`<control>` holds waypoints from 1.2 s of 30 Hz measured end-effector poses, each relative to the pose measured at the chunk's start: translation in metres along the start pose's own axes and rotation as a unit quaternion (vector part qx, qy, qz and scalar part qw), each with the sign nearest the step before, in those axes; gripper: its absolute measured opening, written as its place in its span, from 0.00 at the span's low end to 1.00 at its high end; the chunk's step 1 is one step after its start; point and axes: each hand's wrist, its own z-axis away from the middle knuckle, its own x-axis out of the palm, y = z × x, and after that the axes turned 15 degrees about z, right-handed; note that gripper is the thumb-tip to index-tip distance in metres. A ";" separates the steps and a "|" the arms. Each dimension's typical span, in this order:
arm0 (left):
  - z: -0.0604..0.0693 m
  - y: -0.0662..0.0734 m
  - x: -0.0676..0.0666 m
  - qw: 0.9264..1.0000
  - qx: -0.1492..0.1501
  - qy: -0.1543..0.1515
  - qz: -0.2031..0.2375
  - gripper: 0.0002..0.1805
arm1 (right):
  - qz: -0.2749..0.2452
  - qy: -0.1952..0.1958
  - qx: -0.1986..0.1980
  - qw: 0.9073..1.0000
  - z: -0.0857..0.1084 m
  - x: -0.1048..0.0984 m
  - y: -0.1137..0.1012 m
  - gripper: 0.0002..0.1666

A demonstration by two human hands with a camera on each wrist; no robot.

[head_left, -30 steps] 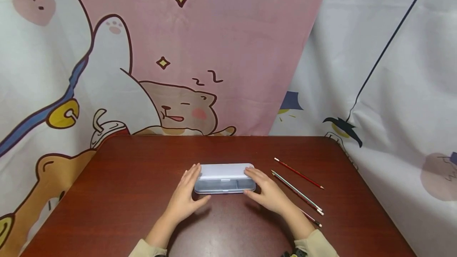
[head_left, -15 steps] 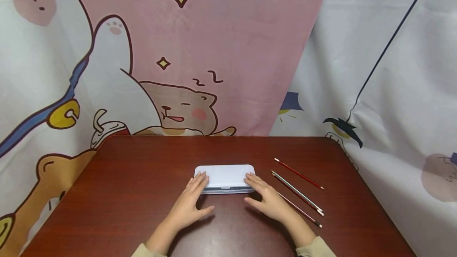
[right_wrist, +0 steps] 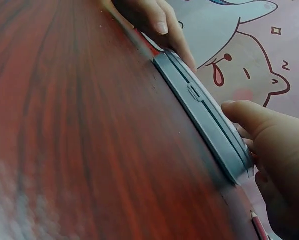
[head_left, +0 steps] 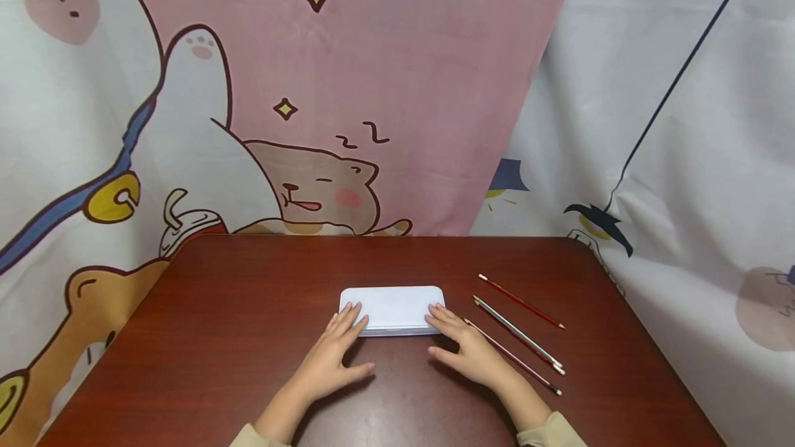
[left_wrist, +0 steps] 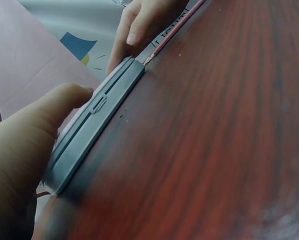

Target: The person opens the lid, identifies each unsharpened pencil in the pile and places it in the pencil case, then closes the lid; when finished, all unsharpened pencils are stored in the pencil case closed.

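A pencil case (head_left: 393, 305) with a white lid lies on the table, its lid down over the base. The side views show its grey front edge and small clasp (left_wrist: 98, 104), with a thin dark seam between lid and base. My left hand (head_left: 329, 354) rests its fingers on the lid's left end. On the right end lie the fingers of my right hand (head_left: 470, 350). Both hands have their fingers fairly straight and the thumbs held apart, in front of the case. Whatever the case holds is hidden under the lid.
Right of the case several pencils lie slanted on the brown table (head_left: 248, 295): a red pencil (head_left: 522, 301) farthest back, a light blue pencil (head_left: 518, 331) against another, and a dark-ended pencil (head_left: 515, 357) beside my right hand. A cartoon-printed cloth (head_left: 422, 88) hangs behind the table.
The case's lid has swung down towards me, from standing open with the inner compartments showing to lying over the base. Both hands have come slightly nearer with it.
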 end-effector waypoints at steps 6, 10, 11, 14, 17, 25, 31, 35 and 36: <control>-0.001 0.001 -0.001 1.000 -0.011 -0.009 0.005 0.45 | -0.005 0.003 -0.001 1.000 -0.001 0.001 0.002 0.33; 0.001 0.003 -0.001 1.000 -0.022 -0.013 0.011 0.45 | -0.004 -0.003 -0.001 1.000 -0.001 0.001 0.000 0.33; 0.002 0.004 -0.001 0.999 -0.025 -0.014 0.013 0.45 | -0.001 -0.004 0.000 1.000 0.000 0.001 0.000 0.33; 0.003 0.006 -0.002 0.999 -0.036 -0.017 0.017 0.46 | 0.001 -0.009 0.004 1.000 -0.001 0.001 -0.002 0.32; 0.003 0.007 -0.003 0.999 -0.044 -0.018 0.020 0.46 | 0.007 -0.009 0.008 1.000 -0.001 0.000 -0.003 0.32; 0.004 0.009 -0.002 0.998 -0.058 -0.020 0.020 0.44 | 0.009 -0.009 0.008 1.000 0.001 -0.001 -0.004 0.31; 0.001 0.009 -0.005 0.999 -0.043 -0.010 0.016 0.39 | 0.003 -0.003 0.001 1.000 0.001 -0.003 -0.002 0.30; -0.001 0.010 -0.011 0.998 -0.049 -0.001 0.027 0.38 | 0.004 0.004 -0.003 1.000 0.001 -0.009 0.001 0.28; -0.001 0.011 -0.013 0.998 -0.053 0.001 0.031 0.37 | 0.004 0.006 -0.002 1.000 0.001 -0.013 0.002 0.28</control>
